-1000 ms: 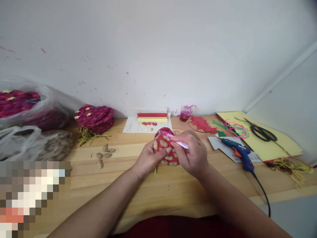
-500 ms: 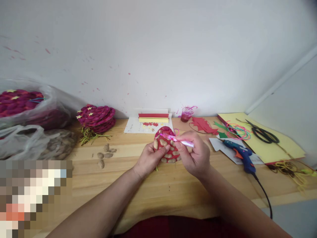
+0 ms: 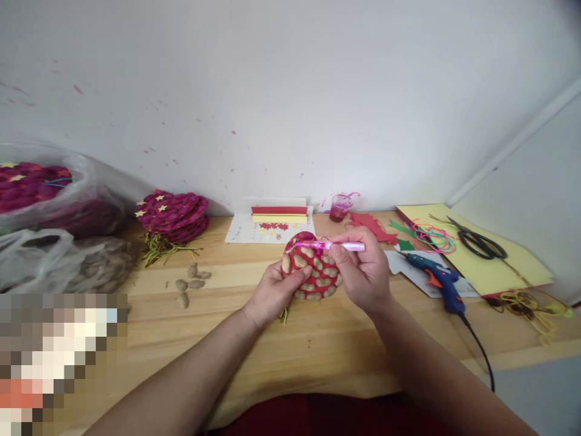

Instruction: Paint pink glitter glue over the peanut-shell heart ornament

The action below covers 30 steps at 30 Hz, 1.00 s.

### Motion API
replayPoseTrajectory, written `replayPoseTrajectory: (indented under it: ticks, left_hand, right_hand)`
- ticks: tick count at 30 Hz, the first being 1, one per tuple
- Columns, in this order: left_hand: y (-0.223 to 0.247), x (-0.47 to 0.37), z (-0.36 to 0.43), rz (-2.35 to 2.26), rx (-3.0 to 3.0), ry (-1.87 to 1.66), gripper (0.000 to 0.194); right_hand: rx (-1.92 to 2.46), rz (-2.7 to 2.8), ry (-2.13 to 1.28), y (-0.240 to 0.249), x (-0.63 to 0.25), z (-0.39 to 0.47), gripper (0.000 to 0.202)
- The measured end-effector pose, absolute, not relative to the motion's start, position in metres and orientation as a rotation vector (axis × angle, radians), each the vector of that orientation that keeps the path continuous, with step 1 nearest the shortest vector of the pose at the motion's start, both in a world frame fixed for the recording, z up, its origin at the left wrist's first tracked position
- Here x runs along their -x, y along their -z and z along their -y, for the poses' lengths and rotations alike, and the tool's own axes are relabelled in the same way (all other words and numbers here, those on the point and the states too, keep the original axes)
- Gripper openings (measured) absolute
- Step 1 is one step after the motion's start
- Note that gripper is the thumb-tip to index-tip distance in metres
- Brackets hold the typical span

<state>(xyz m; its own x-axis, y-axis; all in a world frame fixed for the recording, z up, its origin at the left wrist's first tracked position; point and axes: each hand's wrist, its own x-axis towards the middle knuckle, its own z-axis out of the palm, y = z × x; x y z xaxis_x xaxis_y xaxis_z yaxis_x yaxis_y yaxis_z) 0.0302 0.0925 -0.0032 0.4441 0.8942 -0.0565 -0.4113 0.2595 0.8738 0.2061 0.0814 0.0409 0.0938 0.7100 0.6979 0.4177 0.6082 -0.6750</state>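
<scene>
My left hand (image 3: 271,292) grips the lower left edge of a round red disc (image 3: 315,288), its thumb lying over the front. Unpainted tan peanuts (image 3: 323,282) cover most of that disc, while the top part looks wet with magenta paint. A pink-stained paintbrush (image 3: 351,246) with a pale handle is pinched in my right hand (image 3: 367,275). The brush lies nearly level across the disc's upper part, its tip at the upper left. A clear cup (image 3: 339,209) of magenta liquid stands behind, by the wall.
Loose peanuts (image 3: 196,284) and a stack of magenta discs (image 3: 175,215) lie to the left, beside plastic bags (image 3: 91,175). On the right are a blue glue gun (image 3: 442,278), black scissors (image 3: 481,242), red paper cutouts (image 3: 372,227) and yellow sheets (image 3: 512,272).
The paintbrush has swung from a slant to nearly level, and my right hand has shifted slightly right. More of the disc's right side shows. My left hand keeps its grip.
</scene>
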Motion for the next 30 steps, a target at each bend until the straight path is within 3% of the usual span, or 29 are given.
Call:
replayPoseTrajectory:
  ticks: [12, 30]
  left_hand:
    - [0.001, -0.03, -0.092, -0.668, -0.975, -0.997, 0.038]
    - [0.002, -0.028, -0.094, -0.649, -0.985, -1.03, 0.035]
  right_hand:
    - [0.91, 1.706, 0.01, -0.043, -0.202, -0.078, 0.013]
    - [0.842, 1.746, 0.054, -0.042, -0.197, -0.076, 0.027]
